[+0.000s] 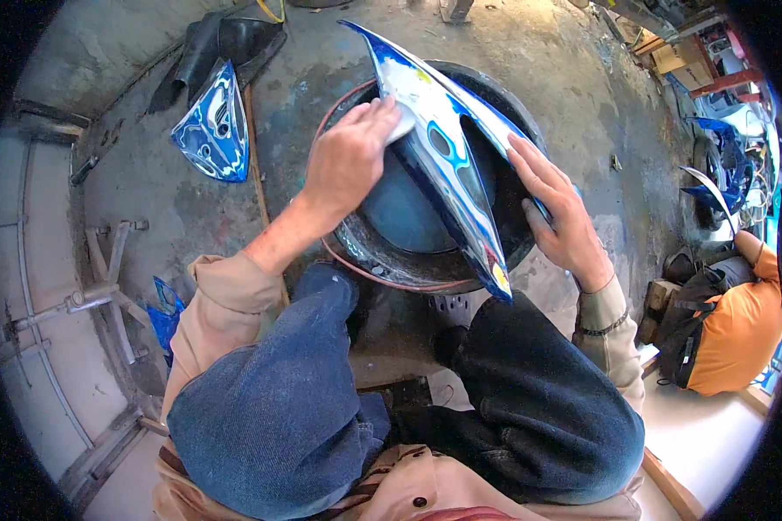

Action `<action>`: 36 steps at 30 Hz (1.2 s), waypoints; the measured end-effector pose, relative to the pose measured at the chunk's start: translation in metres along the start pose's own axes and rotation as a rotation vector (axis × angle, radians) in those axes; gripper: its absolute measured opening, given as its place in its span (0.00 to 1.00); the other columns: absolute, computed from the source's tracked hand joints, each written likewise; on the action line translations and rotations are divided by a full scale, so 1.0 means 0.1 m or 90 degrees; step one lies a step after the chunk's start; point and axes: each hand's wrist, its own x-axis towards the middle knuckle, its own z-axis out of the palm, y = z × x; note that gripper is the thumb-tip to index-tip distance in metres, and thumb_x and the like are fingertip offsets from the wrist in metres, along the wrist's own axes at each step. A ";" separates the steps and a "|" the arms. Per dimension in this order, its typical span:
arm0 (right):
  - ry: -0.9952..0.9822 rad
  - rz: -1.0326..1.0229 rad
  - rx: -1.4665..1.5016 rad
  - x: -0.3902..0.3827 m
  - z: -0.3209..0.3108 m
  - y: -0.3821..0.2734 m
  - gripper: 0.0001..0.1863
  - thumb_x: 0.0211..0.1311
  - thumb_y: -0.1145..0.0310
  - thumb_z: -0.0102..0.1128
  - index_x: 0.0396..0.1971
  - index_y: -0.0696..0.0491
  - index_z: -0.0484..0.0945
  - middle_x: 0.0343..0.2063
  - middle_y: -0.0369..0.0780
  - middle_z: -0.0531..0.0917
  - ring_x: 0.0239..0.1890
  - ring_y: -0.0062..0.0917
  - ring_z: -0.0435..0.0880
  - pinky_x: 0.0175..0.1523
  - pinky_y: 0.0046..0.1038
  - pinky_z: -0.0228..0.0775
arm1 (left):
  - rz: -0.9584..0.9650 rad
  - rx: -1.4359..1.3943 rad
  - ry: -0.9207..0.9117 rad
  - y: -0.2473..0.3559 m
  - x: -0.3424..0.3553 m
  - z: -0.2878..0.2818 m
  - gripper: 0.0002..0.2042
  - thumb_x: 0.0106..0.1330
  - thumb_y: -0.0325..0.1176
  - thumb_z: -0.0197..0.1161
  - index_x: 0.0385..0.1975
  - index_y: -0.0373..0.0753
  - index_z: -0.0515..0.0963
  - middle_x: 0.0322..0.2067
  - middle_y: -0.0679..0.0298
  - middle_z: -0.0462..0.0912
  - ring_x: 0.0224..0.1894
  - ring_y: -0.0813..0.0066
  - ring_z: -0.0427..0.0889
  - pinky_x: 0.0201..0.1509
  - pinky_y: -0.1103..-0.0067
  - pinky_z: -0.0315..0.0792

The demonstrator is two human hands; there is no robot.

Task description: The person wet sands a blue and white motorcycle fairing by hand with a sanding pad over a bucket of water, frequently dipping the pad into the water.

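Note:
A long, pointed blue and white panel (443, 156) lies diagonally over a black round tub (356, 252) holding greyish water (404, 213). My left hand (347, 156) is closed on a pale pad (401, 126), pressed to the panel's left side near its upper part. My right hand (556, 208) grips the panel's right edge, fingers along it and thumb lower down; its underside is hidden. The tub sits between and beyond my knees.
A smaller blue-white panel (213, 130) lies left by black sheeting (195, 61) and a wooden strip (257, 191). Pipes (91, 300) line the left wall. At right, a person in orange (730, 339) sits near blue panels (725, 165) and a cardboard box (678, 61).

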 end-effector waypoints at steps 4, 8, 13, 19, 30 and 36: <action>0.000 -0.002 0.012 0.00 0.05 0.07 0.44 0.60 0.88 0.57 0.81 0.54 0.68 0.83 0.49 0.68 0.86 0.45 0.63 0.87 0.46 0.54 | 0.144 -0.086 -0.067 0.68 -0.29 -0.10 0.21 0.68 0.23 0.62 0.61 0.28 0.84 0.61 0.44 0.88 0.63 0.47 0.89 0.70 0.61 0.83; -0.002 0.008 0.006 -0.02 0.02 0.04 0.45 0.60 0.88 0.57 0.81 0.54 0.68 0.83 0.49 0.68 0.86 0.45 0.63 0.86 0.45 0.54 | 0.187 -0.136 -0.079 0.77 -0.28 -0.15 0.20 0.69 0.25 0.62 0.60 0.30 0.84 0.59 0.45 0.89 0.64 0.50 0.89 0.72 0.60 0.82; 0.001 -0.001 -0.001 0.00 0.02 0.02 0.45 0.60 0.87 0.57 0.81 0.54 0.68 0.83 0.49 0.67 0.86 0.46 0.62 0.86 0.45 0.54 | 0.039 -0.001 -0.035 0.19 0.09 -0.08 0.20 0.70 0.23 0.61 0.61 0.28 0.84 0.59 0.43 0.88 0.63 0.45 0.88 0.69 0.61 0.83; 0.000 -0.004 0.009 -0.01 0.03 0.08 0.45 0.60 0.88 0.57 0.81 0.54 0.68 0.83 0.48 0.67 0.86 0.46 0.63 0.86 0.46 0.54 | 0.249 -0.062 -0.112 0.98 -0.38 -0.16 0.21 0.68 0.27 0.65 0.60 0.30 0.85 0.63 0.47 0.88 0.66 0.55 0.89 0.72 0.61 0.82; 0.000 -0.008 0.010 0.01 0.06 0.07 0.44 0.60 0.87 0.58 0.81 0.55 0.69 0.83 0.49 0.67 0.86 0.46 0.63 0.86 0.46 0.55 | 0.077 -0.058 -0.024 0.46 -0.10 -0.04 0.19 0.68 0.20 0.60 0.58 0.30 0.85 0.56 0.44 0.90 0.61 0.44 0.89 0.67 0.60 0.84; -0.004 0.001 0.003 -0.01 0.04 0.07 0.44 0.60 0.87 0.58 0.81 0.55 0.69 0.83 0.49 0.67 0.85 0.46 0.63 0.86 0.46 0.54 | 0.115 -0.083 -0.063 0.50 -0.15 -0.08 0.21 0.68 0.22 0.63 0.61 0.30 0.85 0.61 0.45 0.89 0.63 0.48 0.89 0.72 0.61 0.81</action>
